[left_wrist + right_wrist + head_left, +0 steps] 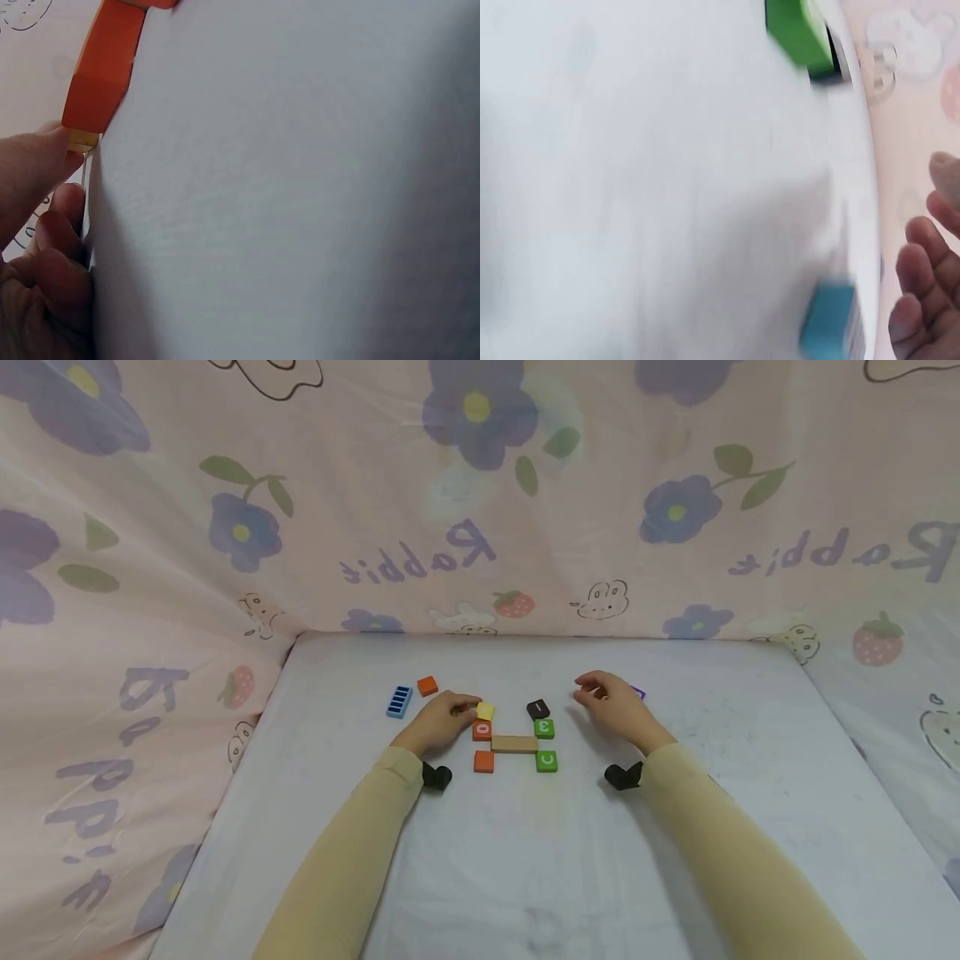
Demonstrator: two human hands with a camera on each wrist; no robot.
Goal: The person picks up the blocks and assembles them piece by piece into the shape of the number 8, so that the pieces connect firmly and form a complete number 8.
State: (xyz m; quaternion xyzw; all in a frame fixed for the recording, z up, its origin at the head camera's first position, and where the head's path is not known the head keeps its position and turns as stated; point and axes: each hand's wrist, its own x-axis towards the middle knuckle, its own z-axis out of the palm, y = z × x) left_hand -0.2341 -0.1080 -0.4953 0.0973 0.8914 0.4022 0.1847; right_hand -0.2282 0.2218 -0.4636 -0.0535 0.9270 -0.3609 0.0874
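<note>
My left hand pinches a yellow block between thumb and fingertips. That block sits right against an orange block marked 0, and in the left wrist view its yellow edge shows at the thumb tip. My right hand is held off to the right with loosely bent fingers and nothing in them. Left of it lie a tilted black block and a green block marked 3. A purple piece is partly hidden behind the right hand.
A tan wooden bar joins the two block columns, with a plain orange block and another green block at the near end. Farther left lie a blue slotted block and a loose orange block. Patterned cloth rises behind the table.
</note>
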